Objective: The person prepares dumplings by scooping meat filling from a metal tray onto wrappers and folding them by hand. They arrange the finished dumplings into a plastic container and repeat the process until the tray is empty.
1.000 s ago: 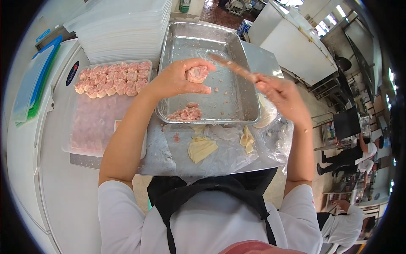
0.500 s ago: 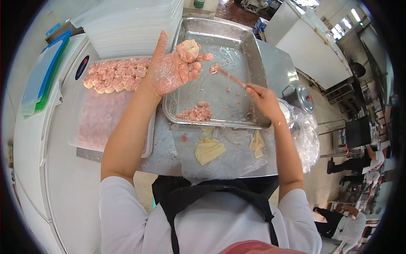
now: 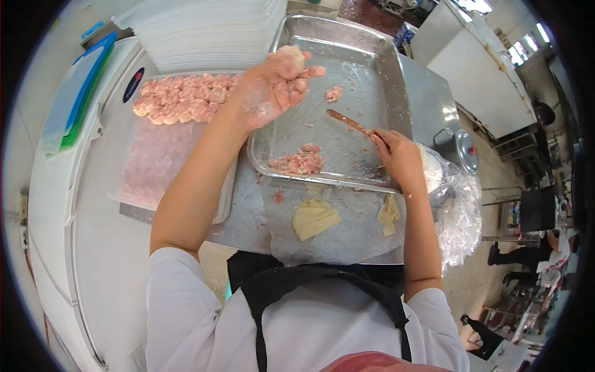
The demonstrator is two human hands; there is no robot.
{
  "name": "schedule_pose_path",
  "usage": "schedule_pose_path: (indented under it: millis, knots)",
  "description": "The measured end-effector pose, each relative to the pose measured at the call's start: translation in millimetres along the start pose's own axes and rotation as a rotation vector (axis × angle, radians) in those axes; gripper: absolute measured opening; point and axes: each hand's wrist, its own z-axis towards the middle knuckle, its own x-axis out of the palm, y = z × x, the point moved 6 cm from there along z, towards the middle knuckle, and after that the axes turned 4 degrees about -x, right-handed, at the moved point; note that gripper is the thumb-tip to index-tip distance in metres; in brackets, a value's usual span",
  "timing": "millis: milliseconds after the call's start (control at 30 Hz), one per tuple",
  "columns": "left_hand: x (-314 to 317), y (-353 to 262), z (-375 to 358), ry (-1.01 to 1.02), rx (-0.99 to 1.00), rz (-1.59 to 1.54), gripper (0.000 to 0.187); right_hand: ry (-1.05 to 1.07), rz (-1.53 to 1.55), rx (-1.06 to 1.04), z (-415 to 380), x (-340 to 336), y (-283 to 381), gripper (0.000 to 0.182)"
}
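Observation:
My left hand point(image 3: 273, 90), coated with meat and flour, is raised over the left side of the metal tray point(image 3: 406, 124), its fingers curled round a filled dumpling point(image 3: 290, 54). In my right hand point(image 3: 396, 152) is a flat spatula point(image 3: 348, 121), its tip over the tray's middle. A small clump of minced meat point(image 3: 333, 93) lies beyond the tip. A larger pile of minced meat point(image 3: 299, 161) sits in the tray's near left corner. Pale dough wrappers point(image 3: 316, 219) rest on plastic sheeting in front of the tray.
Rows of dumplings point(image 3: 183, 96) fill part of a plastic container at the left, beneath stacked white lids point(image 3: 204, 37). A lidded pot point(image 3: 463, 152) and a plastic bag point(image 3: 462, 217) are at the right. Other people stand far off at the right.
My left hand has turned and its fingers have closed more around the dumpling. The spatula has drawn back from the left hand, and the small meat clump now lies in the tray, off its tip.

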Motion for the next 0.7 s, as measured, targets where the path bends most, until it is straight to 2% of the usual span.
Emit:
schedule_pose_path:
  millis: [33,67,133,167,233,333,467,567,633,700]
  knots:
    - [-0.2,-4.9,-2.4,-0.063,0.049,0.221,0.055,0.002,0.023,-0.009,0.8,2.1,-0.9,0.024]
    - [1.7,-6.5,-5.2,-0.087,0.046,0.239,0.055,-0.010,0.002,-0.020,1.6,3.2,-4.0,0.024]
    - [5.8,-17.0,-14.4,-0.247,0.115,0.821,0.054,-0.018,-0.007,-0.022,1.8,3.6,-4.8,0.024]
    - [7.6,-22.3,-19.7,-0.270,0.104,0.845,0.054,-0.019,0.026,-0.030,1.8,3.0,-4.0,0.024]
    - [16.1,-46.6,-32.8,-0.306,0.283,0.757,0.050,-0.014,0.021,-0.024,0.7,2.8,-4.0,0.024]
    - [9.3,-89.2,-70.6,-0.361,0.372,0.847,0.048,-0.009,0.027,-0.025,-1.2,-1.0,-1.2,0.025]
    - [-10.5,-130.5,-156.5,-0.804,0.394,1.302,0.046,-0.026,0.074,-0.039,-2.7,-1.4,-2.7,0.025]
    - [-87.2,-139.7,-212.1,-0.890,0.375,1.431,0.047,-0.032,0.071,-0.051,-2.1,-1.3,-2.6,0.026]
    - [-117.2,-138.0,-241.9,-1.221,0.254,1.594,0.051,-0.021,0.076,-0.044,-2.7,-0.6,-4.6,0.026]
    - [-139.7,-134.2,-250.9,-1.283,0.244,1.624,0.054,-0.016,0.084,-0.042,-2.3,-1.6,-4.5,0.025]
